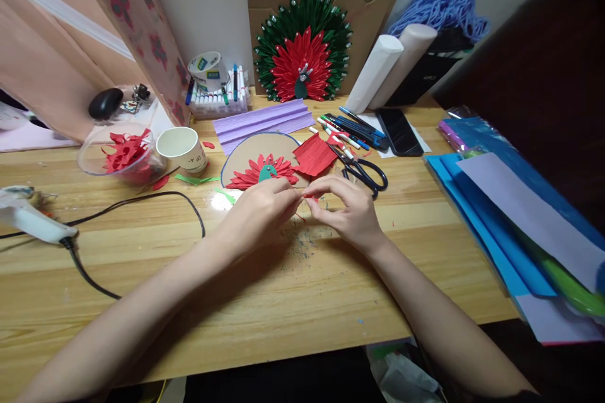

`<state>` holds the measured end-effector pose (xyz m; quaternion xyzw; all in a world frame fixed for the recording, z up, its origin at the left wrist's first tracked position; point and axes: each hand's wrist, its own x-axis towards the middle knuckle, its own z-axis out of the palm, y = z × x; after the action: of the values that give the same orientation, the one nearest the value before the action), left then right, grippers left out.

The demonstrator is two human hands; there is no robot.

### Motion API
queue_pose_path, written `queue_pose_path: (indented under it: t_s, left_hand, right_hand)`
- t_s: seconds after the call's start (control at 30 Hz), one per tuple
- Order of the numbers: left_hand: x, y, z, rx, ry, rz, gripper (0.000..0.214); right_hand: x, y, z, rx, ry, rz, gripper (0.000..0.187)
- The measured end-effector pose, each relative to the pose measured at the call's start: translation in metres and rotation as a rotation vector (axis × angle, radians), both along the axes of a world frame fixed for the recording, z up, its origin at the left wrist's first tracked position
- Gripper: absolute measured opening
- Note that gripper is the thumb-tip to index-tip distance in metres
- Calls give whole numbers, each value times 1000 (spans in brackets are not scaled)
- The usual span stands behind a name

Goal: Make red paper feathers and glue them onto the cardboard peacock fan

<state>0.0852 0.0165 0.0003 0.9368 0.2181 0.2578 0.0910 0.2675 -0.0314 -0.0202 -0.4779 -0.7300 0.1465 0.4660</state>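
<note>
Both my hands meet over the middle of the table. My left hand and my right hand pinch a small piece of red paper between their fingertips; most of it is hidden. Just beyond them lies a round cardboard piece outlined in blue. Red paper petals fan across it around a green shape. A red crepe paper sheet overlaps its right side. Black-handled scissors rest to the right of that sheet, near my right hand.
A white glue gun with a looping black cord lies at left. Behind it stand a clear bowl of red scraps and a paper cup. A finished red-and-green peacock leans at the back. Blue folders line the right edge.
</note>
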Motion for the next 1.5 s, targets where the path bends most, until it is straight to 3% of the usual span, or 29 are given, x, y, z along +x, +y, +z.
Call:
queue_pose_path:
  t_s: [0.33,0.5,0.63,0.87,1.03,1.23,1.37,1.5]
  left_hand:
    - [1,5,-6,-23,-64,41,19]
    - [0,3,-5,-62,-36,11,17]
    - [-1,4,-7,-87,1,13,18]
    - [-4,8,-4,100,103,50,19]
    - [-10,15,2,206,38,89,18]
    - [-6,13,6,45,-155,89,17]
    - [-3,8,3,-49,-189,1,16]
    - [-3,7,3,-142,-183,2,13]
  right_hand:
    - [7,3,1,-10,39,-146,8]
    - [2,1,1,19,-28,-32,10]
    - [1,1,0,33,-66,-27,7]
    - [4,2,1,-16,-37,-22,5]
    - [9,3,1,-33,18,-93,3]
    - [11,4,-2,-96,96,-99,2]
    - [4,2,-1,-142,141,-48,3]
    - [0,-1,0,-152,147,-18,6]
